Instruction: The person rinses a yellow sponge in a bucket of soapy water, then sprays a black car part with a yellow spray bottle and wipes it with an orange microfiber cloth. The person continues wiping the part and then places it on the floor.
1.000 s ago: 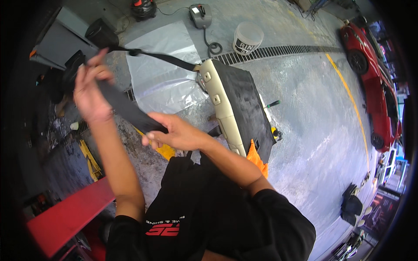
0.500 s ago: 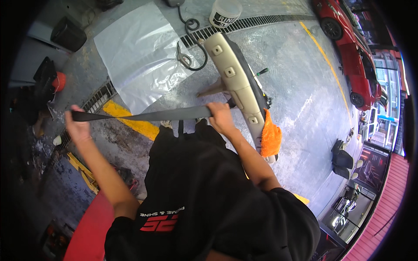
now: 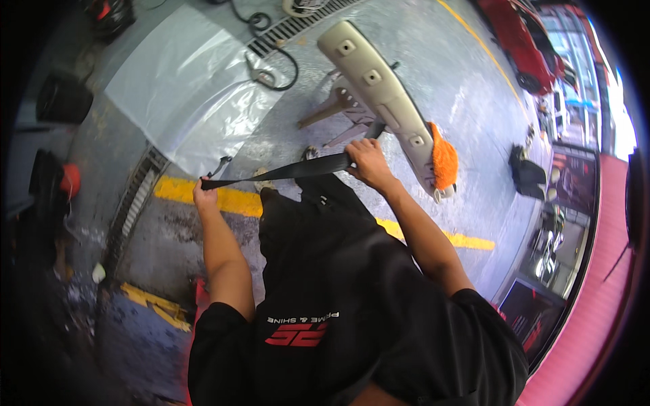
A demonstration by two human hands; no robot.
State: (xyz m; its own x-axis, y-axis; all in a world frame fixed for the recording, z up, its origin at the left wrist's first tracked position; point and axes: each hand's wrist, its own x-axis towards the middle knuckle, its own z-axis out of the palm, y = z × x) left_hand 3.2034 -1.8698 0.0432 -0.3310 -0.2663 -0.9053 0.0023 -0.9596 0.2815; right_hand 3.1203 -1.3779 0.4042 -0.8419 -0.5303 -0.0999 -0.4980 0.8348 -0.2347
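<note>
- Black strap (image 3: 291, 169): I see it stretched taut between my 2 hands at about waist height, running from lower left up to the right, above the yellow floor line (image 3: 237, 201). Held at both ends like this, it stays flat and straight, I judge so its length can be looked over or folded.
- Clear plastic sheet (image 3: 183, 88): spread flat on the wet grey floor (image 3: 440, 88) to my upper left, probably to keep parts off the concrete.
- Beige trim panel (image 3: 379, 95): a long moulded piece lying across a low stand (image 3: 335, 105) just beyond my right hand, raised so it can be worked on; an orange cloth (image 3: 443, 159) is draped over its near end.
- Drain grate (image 3: 135, 196): runs across the floor left of the strap; a black hose (image 3: 271, 61) coils near a second grate at the top.
- Right hand (image 3: 365, 162): fingers clamped around the strap's wider end, close to the panel's edge.
- Left hand (image 3: 205, 196): fingers pinched shut on the strap's thin end, pulling it outward to keep tension.
</note>
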